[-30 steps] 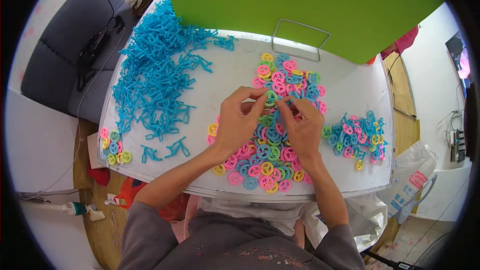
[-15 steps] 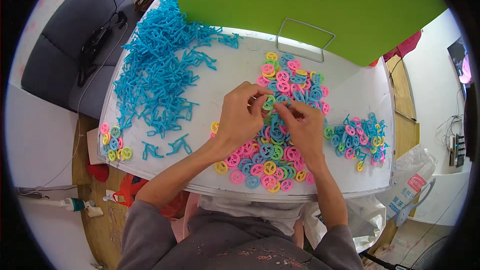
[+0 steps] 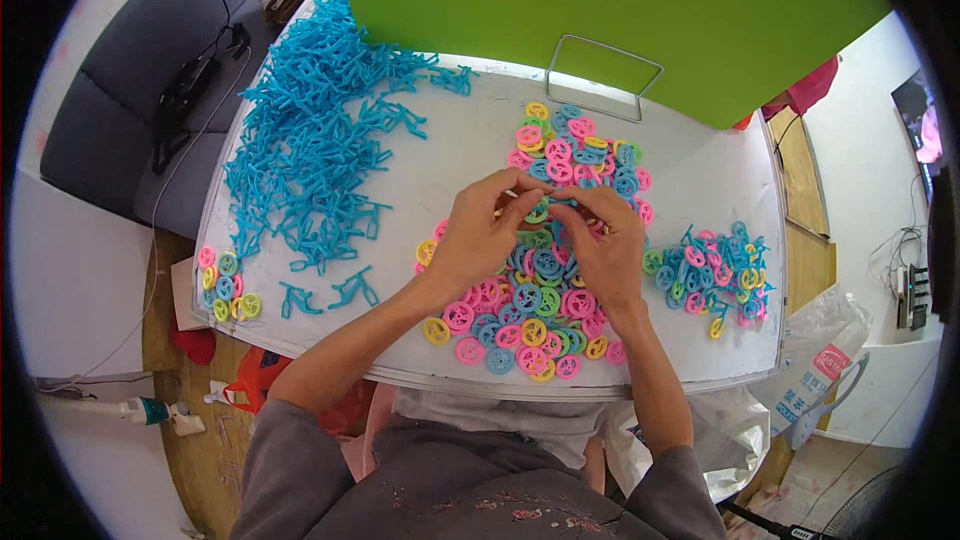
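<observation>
Over the middle of the table, my left hand (image 3: pixel 482 230) pinches a small green plastic wheel (image 3: pixel 537 211) between thumb and fingers. My right hand (image 3: pixel 608 245) meets it from the other side, fingertips closed on a small blue plastic part (image 3: pixel 563 203) that touches the wheel; most of that part is hidden by the fingers. Beneath both hands spreads a heap of pink, yellow, green and blue wheels (image 3: pixel 533 332). A large pile of blue forked plastic parts (image 3: pixel 310 130) covers the left of the table, with two loose ones (image 3: pixel 352 287) near its lower end.
On the right lies a smaller pile of blue parts with wheels on them (image 3: pixel 715 275). Several wheels (image 3: pixel 228 287) sit at the left corner. A wire frame (image 3: pixel 605 77) stands against a green panel (image 3: pixel 600 0) along the back. Plastic bags (image 3: pixel 820 360) hang beyond the right edge.
My hands have drawn slightly closer together, and the right fingers now cover more of the blue part at the green wheel. The whole view has shifted a little.
</observation>
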`<action>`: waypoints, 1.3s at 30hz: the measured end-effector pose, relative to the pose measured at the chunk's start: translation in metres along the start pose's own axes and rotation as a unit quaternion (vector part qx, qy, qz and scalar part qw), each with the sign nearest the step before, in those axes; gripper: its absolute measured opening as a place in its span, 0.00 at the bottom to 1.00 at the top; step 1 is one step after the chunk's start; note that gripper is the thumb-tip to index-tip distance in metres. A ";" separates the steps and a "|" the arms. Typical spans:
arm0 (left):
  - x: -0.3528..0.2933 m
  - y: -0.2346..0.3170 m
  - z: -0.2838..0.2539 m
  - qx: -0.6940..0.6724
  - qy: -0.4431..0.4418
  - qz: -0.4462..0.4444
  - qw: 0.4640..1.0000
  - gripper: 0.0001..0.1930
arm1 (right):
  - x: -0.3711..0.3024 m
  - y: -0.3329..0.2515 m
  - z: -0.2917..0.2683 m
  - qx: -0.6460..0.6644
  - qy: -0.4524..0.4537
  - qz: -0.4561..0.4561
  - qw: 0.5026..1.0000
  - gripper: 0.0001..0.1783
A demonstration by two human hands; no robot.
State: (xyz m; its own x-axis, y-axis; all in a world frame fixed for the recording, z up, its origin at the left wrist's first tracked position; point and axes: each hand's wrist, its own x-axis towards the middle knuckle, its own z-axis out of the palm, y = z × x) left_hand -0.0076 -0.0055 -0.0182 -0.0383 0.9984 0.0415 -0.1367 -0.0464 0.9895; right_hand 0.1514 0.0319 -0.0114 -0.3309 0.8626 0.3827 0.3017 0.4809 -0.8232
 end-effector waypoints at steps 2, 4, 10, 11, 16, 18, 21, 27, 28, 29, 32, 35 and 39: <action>0.001 0.002 -0.006 -0.002 -0.011 -0.002 1.000 0.08 | 0.001 0.000 -0.003 -0.002 -0.005 -0.010 1.000 0.11; 0.002 0.004 -0.011 -0.003 -0.021 -0.004 1.000 0.09 | 0.002 -0.004 -0.010 0.154 -0.087 0.169 0.970 0.15; 0.002 0.013 -0.014 -0.097 -0.030 -0.130 0.986 0.11 | 0.002 0.002 -0.016 0.121 -0.126 0.039 0.984 0.21; 0.002 0.014 -0.011 -0.076 -0.053 -0.135 0.986 0.10 | 0.002 0.008 -0.017 0.121 -0.125 0.039 0.984 0.21; 0.002 0.001 -0.012 0.285 0.035 0.066 0.955 0.09 | 0.007 0.006 -0.019 0.239 -0.048 0.032 0.969 0.17; -0.002 -0.003 -0.018 0.485 0.025 0.237 0.842 0.08 | 0.006 0.007 -0.023 0.205 -0.044 0.073 0.975 0.15; -0.001 -0.010 -0.019 0.491 -0.016 0.239 0.838 0.09 | 0.006 0.009 -0.023 0.164 -0.030 0.091 0.982 0.13; 0.003 0.020 -0.019 0.257 0.108 0.094 0.956 0.06 | 0.009 0.007 -0.029 0.006 -0.001 -0.032 0.999 0.10; 0.005 0.020 -0.021 0.257 0.107 0.094 0.956 0.06 | 0.010 0.006 -0.030 -0.038 0.001 -0.068 0.997 0.10; 0.005 0.020 -0.023 0.176 0.077 0.060 0.979 0.06 | 0.010 0.004 -0.029 -0.037 0.001 -0.069 0.997 0.10; 0.004 0.021 -0.022 0.091 0.028 0.005 0.995 0.07 | 0.008 0.002 -0.026 -0.078 -0.023 -0.078 0.994 0.11; 0.002 0.024 -0.017 0.050 0.001 -0.019 0.999 0.09 | 0.007 0.004 -0.023 -0.103 -0.020 -0.116 0.988 0.11; 0.002 0.024 -0.013 0.001 -0.018 -0.008 1.000 0.11 | 0.005 0.000 -0.020 -0.083 -0.023 -0.093 0.992 0.11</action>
State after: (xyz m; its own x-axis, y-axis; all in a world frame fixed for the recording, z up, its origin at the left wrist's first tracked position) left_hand -0.0241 -0.0053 0.0036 -0.0003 0.9995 0.0310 -0.1357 -0.0307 0.9903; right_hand 0.1677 0.0399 -0.0010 -0.4340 0.7506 0.4982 0.3734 0.6531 -0.6588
